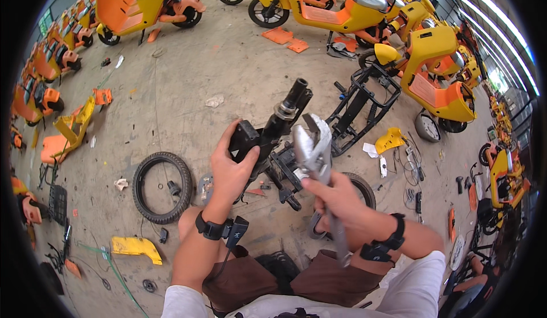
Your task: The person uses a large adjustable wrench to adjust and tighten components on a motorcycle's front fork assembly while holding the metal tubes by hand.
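My left hand (231, 167) is closed around a black scooter steering tube (277, 125), which is tilted with its upper end pointing away from me. Silver threaded rings circle the tube near that end, and a boxy black part (244, 138) sits beside my left thumb. In my right hand (342, 204) is a large silver adjustable wrench (312, 154), slightly blurred. Its jaws are just right of the tube, and I cannot tell whether they touch it. The handle hangs down toward my right wrist. The tube's lower end is partly hidden by my hand.
Beyond the wrench lies a black scooter frame (356, 110). A loose tyre (139, 190) is on the floor at left, near a yellow panel (135, 249). Cables and a yellow cover (390, 141) lie at right. Yellow-orange scooters (336, 16) line the back; a person (478, 284) is at lower right.
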`<move>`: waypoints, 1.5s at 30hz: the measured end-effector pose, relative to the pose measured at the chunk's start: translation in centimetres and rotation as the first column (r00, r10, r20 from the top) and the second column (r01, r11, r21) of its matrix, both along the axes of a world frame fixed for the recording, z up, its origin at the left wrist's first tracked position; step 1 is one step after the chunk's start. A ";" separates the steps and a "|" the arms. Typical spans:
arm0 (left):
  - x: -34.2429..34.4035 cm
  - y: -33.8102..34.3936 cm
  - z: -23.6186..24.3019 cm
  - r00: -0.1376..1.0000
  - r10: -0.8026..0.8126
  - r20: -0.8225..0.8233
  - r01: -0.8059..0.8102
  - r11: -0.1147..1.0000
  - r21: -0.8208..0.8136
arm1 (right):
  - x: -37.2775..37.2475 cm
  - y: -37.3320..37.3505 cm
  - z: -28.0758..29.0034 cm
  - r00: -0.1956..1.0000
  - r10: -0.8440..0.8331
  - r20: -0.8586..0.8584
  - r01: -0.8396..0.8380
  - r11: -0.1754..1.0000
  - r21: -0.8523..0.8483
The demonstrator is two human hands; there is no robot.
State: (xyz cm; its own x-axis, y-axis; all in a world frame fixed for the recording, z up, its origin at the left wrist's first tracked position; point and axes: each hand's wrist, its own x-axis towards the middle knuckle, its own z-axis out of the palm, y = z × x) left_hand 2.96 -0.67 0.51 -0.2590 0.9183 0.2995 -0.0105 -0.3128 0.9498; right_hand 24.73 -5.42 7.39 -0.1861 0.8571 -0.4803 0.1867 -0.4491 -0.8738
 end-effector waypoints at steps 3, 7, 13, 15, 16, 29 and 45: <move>-0.6 -0.1 0.0 0.994 0.060 -0.086 -0.060 0.998 0.004 | 0.1 1.4 2.0 0.960 0.021 0.278 -0.084 0.972 0.218; -0.6 0.1 0.2 0.990 0.046 -0.135 -0.045 0.999 0.006 | 2.4 3.4 2.3 0.874 0.082 0.480 -0.317 0.844 0.433; -0.7 0.4 0.1 0.992 0.043 -0.116 -0.039 0.999 0.033 | 2.4 3.8 2.7 0.780 0.019 0.625 -0.380 0.809 0.449; -0.6 0.3 0.1 0.995 0.027 -0.094 -0.025 0.999 0.020 | 2.3 4.1 2.2 0.837 0.013 0.547 -0.337 0.800 0.497; -0.7 0.4 -0.1 0.994 0.029 -0.106 -0.025 0.999 0.031 | 2.2 4.2 2.1 0.863 0.011 0.505 -0.313 0.796 0.518; -0.9 0.3 0.0 0.993 0.056 -0.102 -0.052 0.998 0.034 | -1.0 4.8 5.9 0.710 0.148 0.688 -0.436 0.860 0.265; -0.3 -3.2 2.5 0.867 0.244 -0.434 -0.127 0.951 0.282 | -3.8 2.8 6.5 0.920 0.184 0.347 -0.235 0.966 0.111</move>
